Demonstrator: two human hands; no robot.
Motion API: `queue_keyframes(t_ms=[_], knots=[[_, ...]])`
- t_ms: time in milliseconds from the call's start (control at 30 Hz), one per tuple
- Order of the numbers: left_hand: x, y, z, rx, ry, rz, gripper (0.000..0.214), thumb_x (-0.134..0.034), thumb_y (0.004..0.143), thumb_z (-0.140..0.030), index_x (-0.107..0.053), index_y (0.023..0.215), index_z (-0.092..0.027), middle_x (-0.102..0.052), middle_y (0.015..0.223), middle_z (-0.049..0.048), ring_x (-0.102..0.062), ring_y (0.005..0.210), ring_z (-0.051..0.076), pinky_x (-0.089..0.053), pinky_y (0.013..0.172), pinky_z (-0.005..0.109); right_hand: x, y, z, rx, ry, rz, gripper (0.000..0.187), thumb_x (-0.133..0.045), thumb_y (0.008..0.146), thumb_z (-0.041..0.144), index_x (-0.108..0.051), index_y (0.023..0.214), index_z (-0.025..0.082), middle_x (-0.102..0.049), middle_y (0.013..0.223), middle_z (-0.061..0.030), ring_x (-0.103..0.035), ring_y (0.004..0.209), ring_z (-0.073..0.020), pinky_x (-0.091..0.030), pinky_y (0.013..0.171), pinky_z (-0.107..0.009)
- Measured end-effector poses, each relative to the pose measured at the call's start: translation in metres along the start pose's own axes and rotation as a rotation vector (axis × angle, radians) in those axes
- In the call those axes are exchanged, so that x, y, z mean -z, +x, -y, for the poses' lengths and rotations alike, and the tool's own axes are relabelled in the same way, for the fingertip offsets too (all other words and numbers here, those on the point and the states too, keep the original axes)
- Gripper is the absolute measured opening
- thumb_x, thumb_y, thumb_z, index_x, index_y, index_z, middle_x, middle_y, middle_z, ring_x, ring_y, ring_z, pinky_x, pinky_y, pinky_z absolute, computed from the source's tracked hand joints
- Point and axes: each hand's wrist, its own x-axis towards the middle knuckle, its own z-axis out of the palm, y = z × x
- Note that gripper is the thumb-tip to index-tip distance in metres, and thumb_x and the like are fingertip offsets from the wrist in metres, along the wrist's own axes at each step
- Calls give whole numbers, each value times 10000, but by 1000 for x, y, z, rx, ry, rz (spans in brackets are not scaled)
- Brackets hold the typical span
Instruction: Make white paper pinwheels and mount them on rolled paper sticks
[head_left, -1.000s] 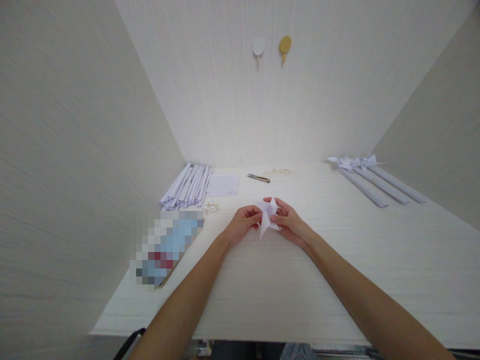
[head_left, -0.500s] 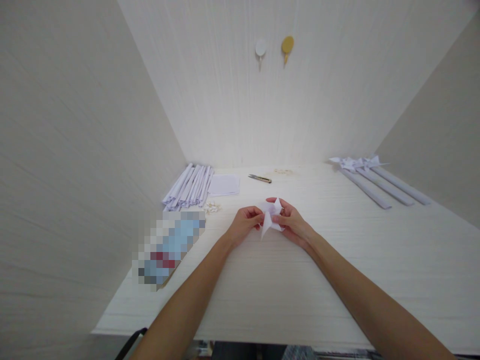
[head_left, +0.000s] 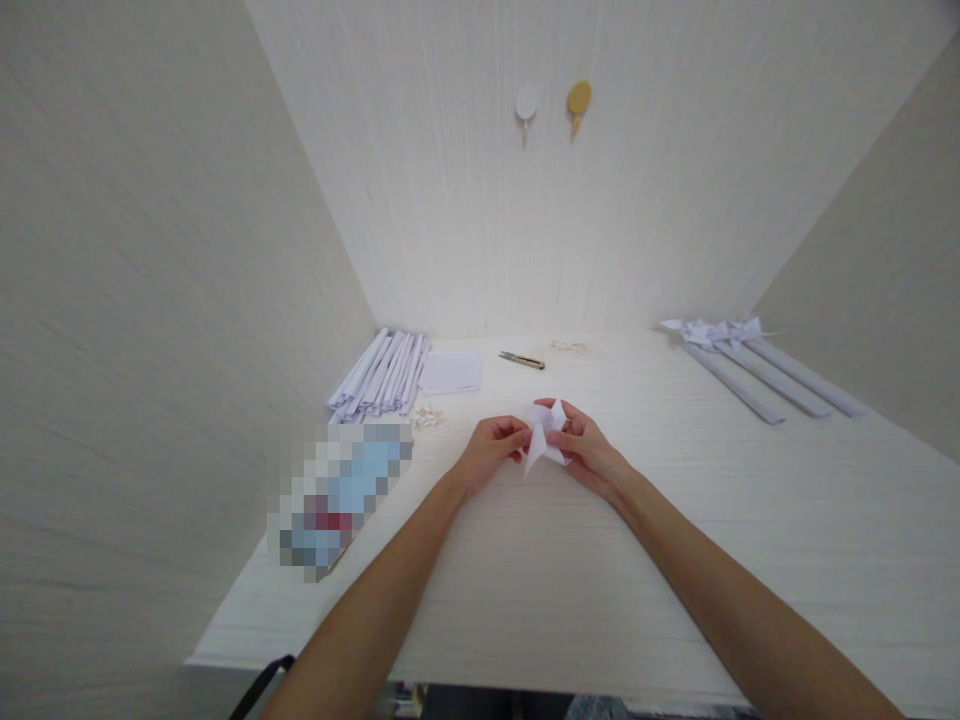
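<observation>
Between my hands, just above the white tabletop, is a white paper pinwheel (head_left: pixel 538 447) with its blades folded up. My right hand (head_left: pixel 589 450) grips it from the right, the thumb pressed on the near side and fingers behind. My left hand (head_left: pixel 491 450) has thumb and forefinger pinched at the pinwheel's left side, close to its middle. Whatever small piece may be between those fingertips is hidden. Beyond the hands lie thread snips (head_left: pixel 523 360) and a few tiny pale pieces (head_left: pixel 568 347).
Rolled paper tubes (head_left: pixel 381 375) are piled at back left, beside square paper sheets (head_left: pixel 450 372) and small pale pieces (head_left: pixel 427 416). A blurred-out box (head_left: pixel 345 505) lies front left. At right are pinwheels (head_left: pixel 712 332) on paper sticks (head_left: pixel 772 380). Two hooks (head_left: pixel 578 98) hang on the back wall.
The view has shifted slightly, so everything sits a little lower. Both hands keep nearly the same hold on the pinwheel.
</observation>
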Motion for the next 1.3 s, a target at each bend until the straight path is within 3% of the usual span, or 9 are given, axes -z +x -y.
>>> queue_keyframes(t_ms=[167,400,700,800,900,1000,1167,1300], knots=[[0,-2,-3,-36,24,-22,213,-670,578,-318,-578,623,-132,-554,560,-21,-473,514,68,-339,477,193,5,3,-2,11,76,74,488,-771,456,217,-583,907,216,-627,669,44,-557,552,-75,-444,528,-175],[-1,-4,-3,-103,-4,-131,219,-615,617,-320,-499,554,-146,-514,519,-26,-450,482,65,-321,446,186,6,4,-1,46,109,45,434,-757,484,211,-584,882,216,-604,660,52,-518,531,-65,-421,502,-165],[3,17,-23,-241,-33,-527,186,-514,668,-292,-436,566,-157,-476,558,-29,-444,503,47,-353,504,174,7,4,2,73,75,-8,458,-745,498,279,-568,918,234,-610,699,33,-507,560,-98,-429,533,-219],[10,33,-34,-220,188,-636,196,-443,722,-284,-394,569,-171,-460,554,-30,-446,497,54,-367,512,182,8,4,2,76,71,-16,442,-744,505,278,-572,910,241,-601,680,42,-502,555,-93,-424,534,-220],[30,47,-49,-214,323,-679,213,-426,744,-265,-377,556,-177,-448,540,-28,-436,493,70,-357,501,194,9,3,2,72,77,-27,456,-752,498,286,-579,917,233,-598,672,43,-497,548,-86,-420,531,-216],[67,52,-73,-195,552,-713,219,-462,735,-210,-394,529,-176,-423,506,-28,-430,518,97,-361,543,226,9,4,2,66,103,-35,461,-758,495,283,-580,915,222,-599,682,42,-499,552,-76,-421,538,-200],[135,36,-115,-147,951,-745,280,-583,636,-124,-369,463,-177,-433,542,9,-489,855,223,-349,786,347,9,8,3,62,121,-31,430,-753,504,262,-581,897,224,-569,616,47,-512,556,-97,-422,520,-206],[168,25,-117,-73,1134,-708,354,-595,618,-135,-306,422,-190,-472,560,57,-463,1005,335,-263,892,487,10,10,4,55,134,-29,414,-750,513,258,-585,891,226,-571,619,45,-524,572,-100,-430,532,-204]])
